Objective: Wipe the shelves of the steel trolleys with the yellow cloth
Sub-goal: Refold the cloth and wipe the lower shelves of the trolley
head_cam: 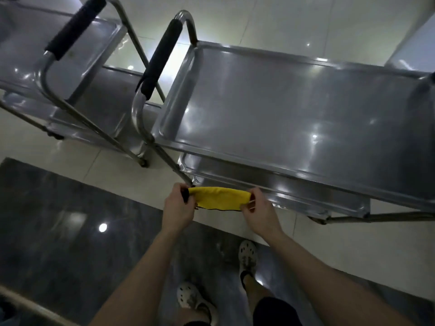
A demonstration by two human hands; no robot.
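Observation:
A yellow cloth (220, 198) with a dark edge is stretched between my two hands, in front of the near trolley. My left hand (179, 206) pinches its left end and my right hand (259, 209) pinches its right end. The near steel trolley (294, 109) stands right of centre, its top shelf bare and shiny. A lower shelf (306, 196) shows beneath its front edge, just beyond the cloth. A second steel trolley (77, 74) stands to the left.
Each trolley has a curved steel handle with a black foam grip (162, 60). Pale glossy floor tiles lie under the trolleys, and a dark marble strip (58, 220) under my feet. My two feet in pale clogs (247, 255) stand at the bottom.

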